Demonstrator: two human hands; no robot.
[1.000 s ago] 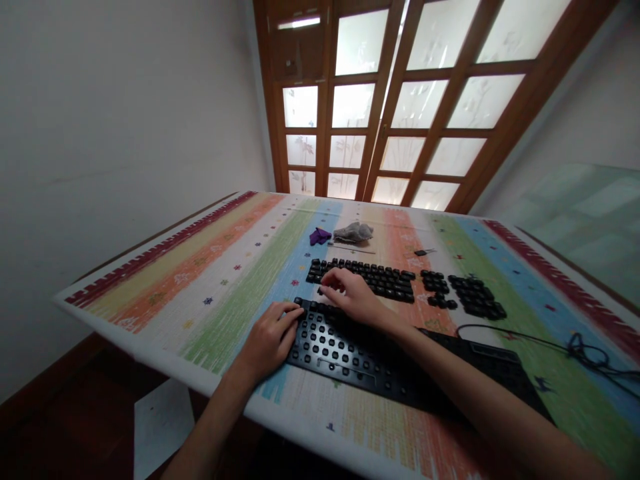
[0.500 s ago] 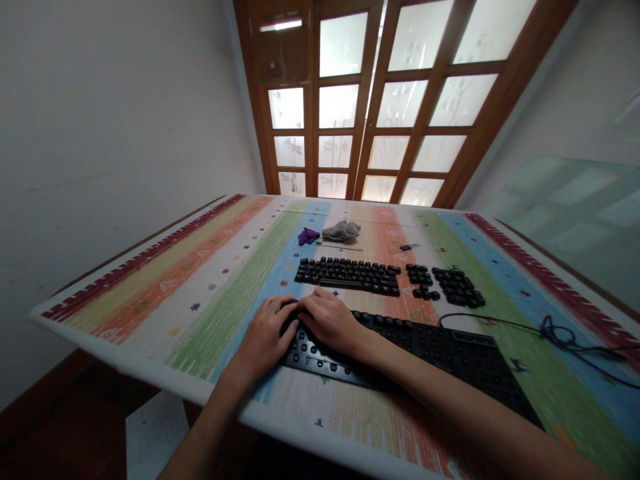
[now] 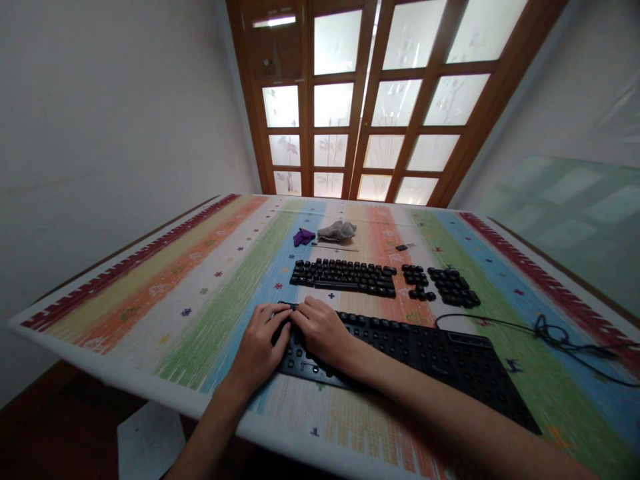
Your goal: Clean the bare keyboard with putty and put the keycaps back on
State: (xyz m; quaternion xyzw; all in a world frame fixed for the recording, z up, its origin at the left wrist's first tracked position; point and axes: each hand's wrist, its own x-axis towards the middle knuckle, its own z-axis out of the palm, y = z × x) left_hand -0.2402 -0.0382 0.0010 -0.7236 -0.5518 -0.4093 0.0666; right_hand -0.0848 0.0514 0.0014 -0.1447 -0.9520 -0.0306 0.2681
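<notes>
A black keyboard base (image 3: 400, 353) with most of its keycaps off lies slanted before me; a row of caps remains along its far edge. My left hand (image 3: 263, 340) is closed around its far left corner, thumb on top. Beside it, my right hand (image 3: 323, 331) reaches across the base, its fingers bent down at the same corner. The fingertips of both hands nearly meet there, and what lies between the right fingers is hidden. Beyond the base, loose black keycaps (image 3: 345, 277) stand in keyboard order, with smaller groups of keycaps (image 3: 453, 285) to the right.
A purple cloth (image 3: 303, 237), a grey cloth (image 3: 337, 231) and a thin stick (image 3: 336, 248) lie farther back. A small black tool with wire prongs (image 3: 403, 247) is right of them. The keyboard cable (image 3: 555, 333) coils at right on the striped tablecloth (image 3: 210, 280).
The view has shifted slightly to the right. Both hands stay at the keyboard's far left corner; their fingers have shifted a little, the right fingers sitting slightly apart from the left ones.
</notes>
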